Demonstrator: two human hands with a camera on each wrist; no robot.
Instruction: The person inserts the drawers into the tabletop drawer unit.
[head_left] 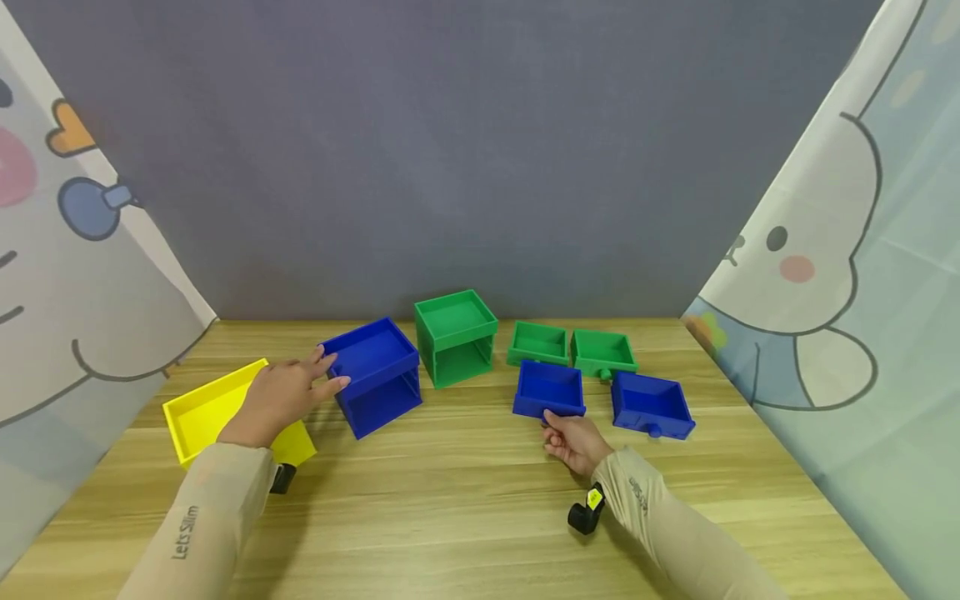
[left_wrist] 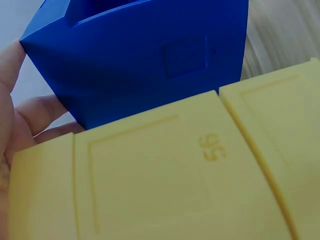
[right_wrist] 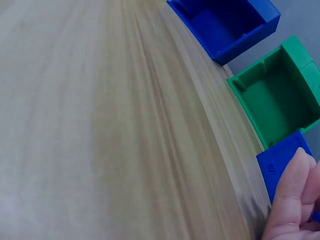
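My right hand (head_left: 574,443) pinches the front of a small blue drawer (head_left: 551,385), whose knob the fingers hide. In the right wrist view, the thumb (right_wrist: 290,195) lies against that drawer's front. On the left, my left hand (head_left: 283,396) reaches over a yellow box (head_left: 296,446) to a blue cabinet (head_left: 367,358) with an open front bay. Its fingers are extended and touch the cabinet's left side near the top rim. The left wrist view shows fingertips at the edge of the blue cabinet (left_wrist: 125,75), partly behind the yellow box (left_wrist: 150,170).
A green cabinet (head_left: 457,321) with an open bay stands right of the blue one. Two green drawers, left (head_left: 538,342) and right (head_left: 602,350), lie behind the held drawer. Another blue drawer (head_left: 651,404) with a round knob is at the right. A grey backdrop (head_left: 480,167) closes off the back.
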